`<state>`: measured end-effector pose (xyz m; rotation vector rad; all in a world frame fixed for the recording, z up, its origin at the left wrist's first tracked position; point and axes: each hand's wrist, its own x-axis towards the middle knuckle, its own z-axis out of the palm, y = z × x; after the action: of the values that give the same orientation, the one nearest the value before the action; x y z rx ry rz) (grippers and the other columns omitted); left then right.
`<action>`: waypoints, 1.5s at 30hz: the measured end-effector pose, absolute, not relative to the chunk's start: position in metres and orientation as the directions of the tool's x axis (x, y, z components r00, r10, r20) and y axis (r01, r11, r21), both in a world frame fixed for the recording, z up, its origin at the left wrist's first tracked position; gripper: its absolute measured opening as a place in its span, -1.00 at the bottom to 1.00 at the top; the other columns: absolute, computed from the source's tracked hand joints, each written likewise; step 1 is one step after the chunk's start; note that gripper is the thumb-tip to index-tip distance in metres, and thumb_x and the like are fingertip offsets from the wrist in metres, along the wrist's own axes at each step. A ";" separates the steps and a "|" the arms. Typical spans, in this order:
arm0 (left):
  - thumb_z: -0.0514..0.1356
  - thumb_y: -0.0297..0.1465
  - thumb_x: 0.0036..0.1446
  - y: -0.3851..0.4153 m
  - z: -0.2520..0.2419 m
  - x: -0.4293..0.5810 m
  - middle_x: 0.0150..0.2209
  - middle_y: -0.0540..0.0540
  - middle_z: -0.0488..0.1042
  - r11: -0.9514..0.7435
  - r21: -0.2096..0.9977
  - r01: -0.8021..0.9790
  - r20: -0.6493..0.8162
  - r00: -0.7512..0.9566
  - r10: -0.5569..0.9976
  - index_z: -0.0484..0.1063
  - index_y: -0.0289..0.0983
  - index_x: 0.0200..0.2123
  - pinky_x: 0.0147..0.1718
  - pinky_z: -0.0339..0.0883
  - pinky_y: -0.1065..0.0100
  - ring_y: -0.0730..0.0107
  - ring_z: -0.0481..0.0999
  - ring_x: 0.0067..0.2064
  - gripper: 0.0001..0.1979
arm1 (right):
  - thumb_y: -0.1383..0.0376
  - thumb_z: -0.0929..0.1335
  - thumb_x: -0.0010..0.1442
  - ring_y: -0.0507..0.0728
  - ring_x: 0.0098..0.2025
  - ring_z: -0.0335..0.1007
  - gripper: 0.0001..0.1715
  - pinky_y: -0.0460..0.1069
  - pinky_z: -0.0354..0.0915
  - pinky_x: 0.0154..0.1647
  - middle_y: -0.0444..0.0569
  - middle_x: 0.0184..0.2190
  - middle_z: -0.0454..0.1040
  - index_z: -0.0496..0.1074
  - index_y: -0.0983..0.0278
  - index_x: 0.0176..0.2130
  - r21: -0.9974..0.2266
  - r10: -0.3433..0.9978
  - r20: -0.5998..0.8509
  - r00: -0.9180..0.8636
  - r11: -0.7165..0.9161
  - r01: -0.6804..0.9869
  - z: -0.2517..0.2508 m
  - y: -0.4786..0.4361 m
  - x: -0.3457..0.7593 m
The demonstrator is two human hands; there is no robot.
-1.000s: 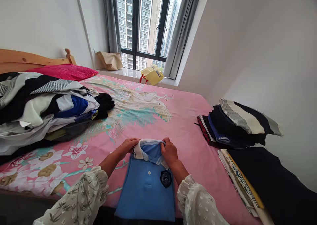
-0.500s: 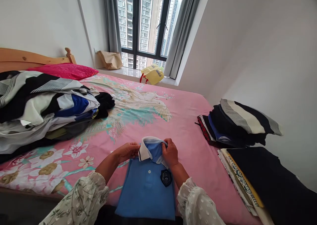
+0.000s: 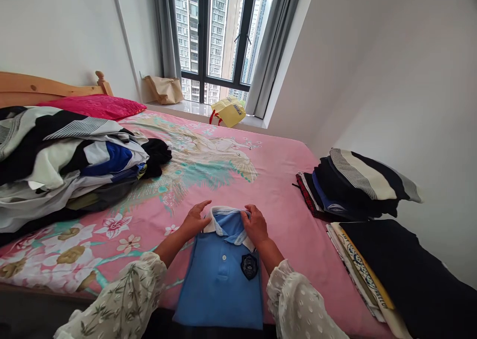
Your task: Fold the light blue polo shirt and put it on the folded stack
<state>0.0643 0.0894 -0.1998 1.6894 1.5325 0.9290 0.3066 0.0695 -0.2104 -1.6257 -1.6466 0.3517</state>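
Note:
A light blue polo shirt (image 3: 219,294) lies folded into a neat rectangle at the bed's near edge. It has a white collar (image 3: 209,224), a small button placket and a dark badge (image 3: 249,266) on the chest. My left hand (image 3: 196,222) is at the collar's left side, thumb and fingers apart, with no cloth gripped. On the other side, my right hand (image 3: 256,227) rests against the collar's right edge, its thumb spread from the fingers. Part of the collar is hidden behind that hand.
Rumpled clothes (image 3: 74,165) are heaped at left, before a red pillow (image 3: 93,106). Two folded stacks stand at right: one topped by a striped garment (image 3: 367,177), the nearer by a black one (image 3: 406,264). A yellow bag (image 3: 229,111) and a brown paper bag (image 3: 164,90) sit by the window.
My left hand has let go of the collar and its fingers have spread. The collar, raised and pinched before, now lies flatter and rounder. My right hand's pinch has loosened.

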 end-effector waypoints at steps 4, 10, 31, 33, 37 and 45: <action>0.14 -0.35 -0.06 0.094 -0.208 0.055 0.13 -0.26 0.35 -0.058 0.765 0.641 0.078 -0.003 0.997 0.33 -0.34 0.09 0.15 0.10 0.11 0.06 0.29 0.16 -0.43 | 0.24 0.13 0.21 0.14 -0.08 0.36 -0.58 0.00 0.23 -0.12 0.04 -0.12 0.46 0.31 0.28 0.00 -0.762 0.960 0.165 0.225 -0.021 0.647 -0.217 0.074 0.329; 0.16 -0.29 -0.06 0.095 -0.212 0.060 0.05 -0.17 0.45 -0.070 0.746 0.663 0.034 0.066 0.997 0.38 -0.25 0.06 0.03 0.24 0.22 0.10 0.37 0.11 -0.46 | 0.29 0.26 0.09 0.20 -0.04 0.27 -0.76 0.04 0.14 -0.08 -0.08 -0.17 0.48 0.43 0.18 -0.22 -0.675 0.982 0.152 0.112 0.020 0.738 -0.222 0.060 0.343; -0.01 -0.21 0.16 -0.023 -0.218 0.033 -0.50 0.01 0.40 -0.069 0.717 0.694 0.023 0.075 0.997 0.33 -0.21 -0.48 -0.38 0.17 0.36 0.34 0.38 -0.41 -0.73 | 0.09 0.21 0.21 0.11 -0.39 0.31 -0.68 -0.05 0.19 -0.36 -0.07 -0.45 0.42 0.34 0.23 -0.41 -0.826 0.970 0.059 0.234 -0.085 0.558 -0.233 -0.066 0.341; 0.03 -0.18 0.10 -0.011 -0.218 0.032 -0.54 0.01 0.38 0.044 0.797 0.603 -0.100 0.061 0.993 0.33 -0.22 -0.53 -0.41 0.13 0.38 0.35 0.36 -0.42 -0.70 | 0.06 0.25 0.16 0.09 -0.44 0.30 -0.67 -0.07 0.17 -0.43 -0.09 -0.51 0.41 0.34 0.23 -0.46 -0.872 0.971 -0.060 0.233 -0.164 0.461 -0.239 -0.066 0.345; 0.12 -0.08 -0.04 0.014 -0.217 0.037 -0.67 0.05 0.23 0.251 0.858 0.448 -0.315 0.073 0.946 0.21 -0.24 -0.68 -0.57 -0.01 0.41 0.46 0.21 -0.57 -0.61 | 0.06 0.33 0.01 0.00 -0.62 0.15 -0.67 -0.10 0.04 -0.60 -0.18 -0.68 0.28 0.27 0.25 -0.55 -0.927 0.929 -0.311 0.198 -0.343 0.154 -0.241 -0.048 0.346; 0.18 0.06 -0.16 0.027 -0.211 0.035 -0.81 0.18 -0.06 0.481 0.808 0.341 -0.560 0.188 0.807 0.15 -0.20 -0.65 -0.71 -0.37 0.45 0.60 -0.14 -0.75 -0.53 | 0.13 0.30 0.01 -0.10 -0.79 -0.09 -0.69 -0.13 -0.24 -0.77 -0.26 -0.76 0.14 0.16 0.24 -0.59 -0.886 0.882 -0.461 0.100 -0.463 0.004 -0.239 -0.022 0.343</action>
<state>0.0355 0.0272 -0.2109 1.0912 1.4041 0.4417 0.3426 -0.0220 -0.2391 -1.6193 -0.8895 1.4612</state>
